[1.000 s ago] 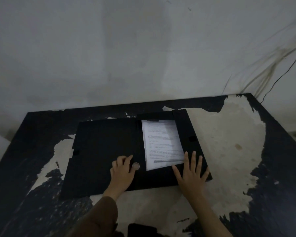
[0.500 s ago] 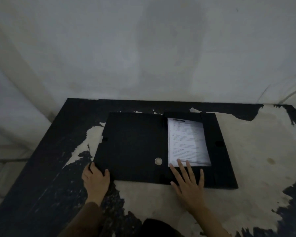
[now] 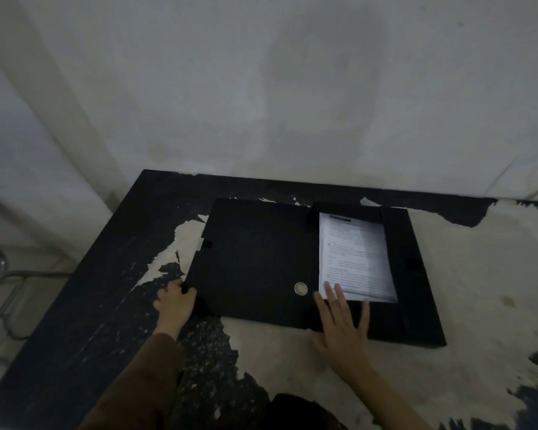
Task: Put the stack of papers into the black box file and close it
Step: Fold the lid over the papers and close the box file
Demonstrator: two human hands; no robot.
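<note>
Two bare hands work at the near edge of one black box file (image 3: 255, 259), which lies opened flat on a worn black table (image 3: 84, 305) whose paint has peeled to pale patches. Nearest, a brown sleeve (image 3: 143, 377) leads up to the left hand (image 3: 174, 302) — its fingers are curled around the near left corner of the file's open cover, gripping that edge. The right hand (image 3: 342, 327) lies flat, fingers spread and straight, palm on the file's near rim and the fingertips (image 3: 328, 287) just touching the bottom edge of the papers.

One stack of papers (image 3: 354, 256) — white, printed, only the top sheet readable as a sheet — sits inside the right half of the file, squared up against the spine fold. One round metal ring (image 3: 300, 288) shows on the spine, just left of the papers' near corner. Two small dark tabs sit on the file's outer edges, one left (image 3: 206, 244), one right (image 3: 410, 263).

Farther back is a plain pale wall (image 3: 292, 88); at far left, part of one metal-framed chair (image 3: 0, 274).
</note>
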